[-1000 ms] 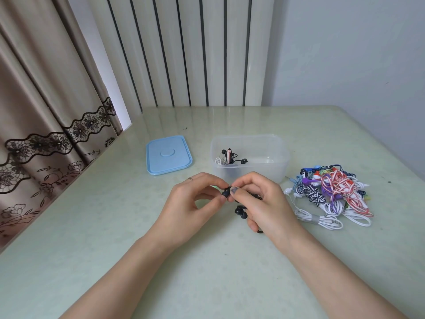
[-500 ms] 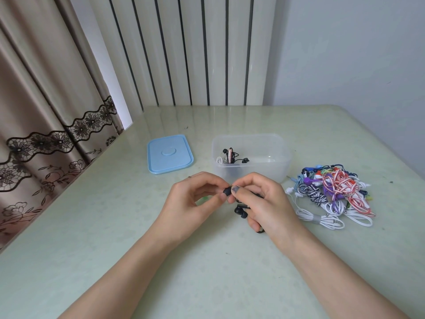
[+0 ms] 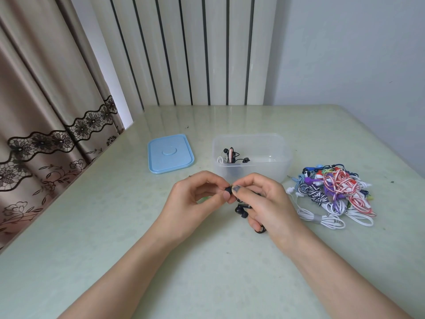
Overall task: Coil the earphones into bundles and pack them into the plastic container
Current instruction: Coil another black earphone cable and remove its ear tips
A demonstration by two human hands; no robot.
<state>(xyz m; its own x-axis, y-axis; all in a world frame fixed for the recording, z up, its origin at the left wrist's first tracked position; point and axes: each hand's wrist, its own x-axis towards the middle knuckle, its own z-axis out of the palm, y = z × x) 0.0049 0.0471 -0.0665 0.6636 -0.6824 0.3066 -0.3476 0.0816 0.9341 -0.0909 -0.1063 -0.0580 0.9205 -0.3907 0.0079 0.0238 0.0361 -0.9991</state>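
Note:
A black pair of earphones [image 3: 240,211] is between both hands, just in front of the clear plastic container [image 3: 276,148]. My left hand [image 3: 195,199] pinches one black earbud at its fingertips. My right hand [image 3: 266,201] grips the rest of the black cord, coiled round its fingers, with another bud hanging below. Inside the container lies a small bundle of earphones [image 3: 231,155] at its left end. A heap of coloured and white earphones [image 3: 333,194] lies to the right of the container.
The container's blue lid [image 3: 170,154] lies flat to its left. The pale green table [image 3: 92,226] has a curtain along its left edge and a white radiator and wall behind it.
Both hands stay almost in place with the black earphones; the fingertips shift only slightly at the bud.

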